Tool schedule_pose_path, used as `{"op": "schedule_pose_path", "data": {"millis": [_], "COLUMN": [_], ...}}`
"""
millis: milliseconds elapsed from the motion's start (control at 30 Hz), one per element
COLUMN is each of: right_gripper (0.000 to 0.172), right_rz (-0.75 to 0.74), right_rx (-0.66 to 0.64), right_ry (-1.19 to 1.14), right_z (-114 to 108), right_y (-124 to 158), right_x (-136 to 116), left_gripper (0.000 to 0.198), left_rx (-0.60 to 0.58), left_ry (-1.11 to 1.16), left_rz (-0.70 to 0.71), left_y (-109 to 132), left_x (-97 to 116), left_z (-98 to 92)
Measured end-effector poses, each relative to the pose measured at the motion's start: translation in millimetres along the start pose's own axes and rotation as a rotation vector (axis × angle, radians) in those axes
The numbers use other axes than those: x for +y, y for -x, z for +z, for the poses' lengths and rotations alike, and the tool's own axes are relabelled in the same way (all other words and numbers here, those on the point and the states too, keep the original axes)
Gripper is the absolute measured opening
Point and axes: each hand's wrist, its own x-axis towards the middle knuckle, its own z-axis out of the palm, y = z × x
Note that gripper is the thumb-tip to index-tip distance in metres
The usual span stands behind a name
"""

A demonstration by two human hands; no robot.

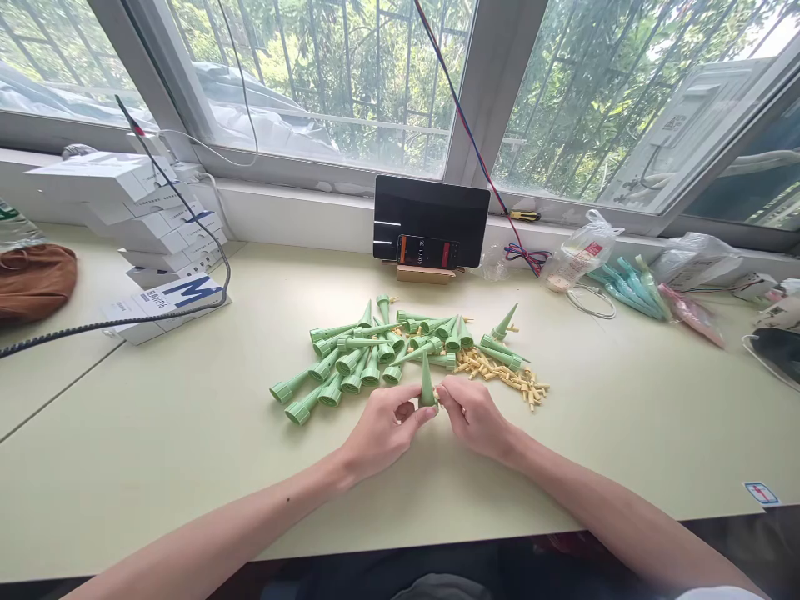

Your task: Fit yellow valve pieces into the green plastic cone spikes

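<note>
Between the fingers of my left hand (388, 421) stands a green plastic cone-shaped spike (427, 382), tip up. My right hand (478, 417) is closed at the cone's right side, pinching a small pale-yellow plug (437, 395) against it; the fingers hide most of this plug. Just beyond my hands lies a pile of similar green spikes (351, 360), mostly on their sides with open round ends toward me. A heap of small yellow plugs (500, 372) is spread beyond my right hand. At the right of the pile, one spike (503, 321) has a yellow piece on its side.
A phone showing a timer (428, 251) leans on a black tablet (431, 212) at the back. White boxes (166, 225) are stacked at left, with a black cable (187, 314) crossing in front. Bagged items (578, 250) and blue-green packets (631, 287) lie at the back right.
</note>
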Motion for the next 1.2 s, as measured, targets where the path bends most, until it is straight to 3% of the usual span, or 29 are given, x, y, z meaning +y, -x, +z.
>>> {"op": "schedule_pose_path", "data": {"millis": [233, 400, 667, 1067, 1200], "right_gripper": [0.033, 0.034, 0.029, 0.032, 0.03], "right_rz": [0.007, -0.027, -0.113, -0.073, -0.062], "right_rx": [0.012, 0.008, 0.033, -0.017, -0.009], "right_ry": [-0.022, 0.025, 0.014, 0.003, -0.012], "right_z": [-4, -3, 2, 2, 2], "right_y": [-4, -3, 0, 0, 0], "right_x": [-6, -10, -11, -11, -11], "left_gripper": [0.041, 0.036, 0.037, 0.041, 0.037], "left_rx": [-0.164, -0.289, -0.385, -0.397, -0.35], "left_ry": [0.228, 0.345, 0.371, 0.39, 0.33], "left_rz": [-0.161, -0.182, -0.29, -0.327, -0.311], "left_y": [-4, -7, -8, -8, -7], "left_x": [0, 1, 1, 1, 0], "left_z": [-5.0, -9.6, -9.8, -10.0, -8.7]}}
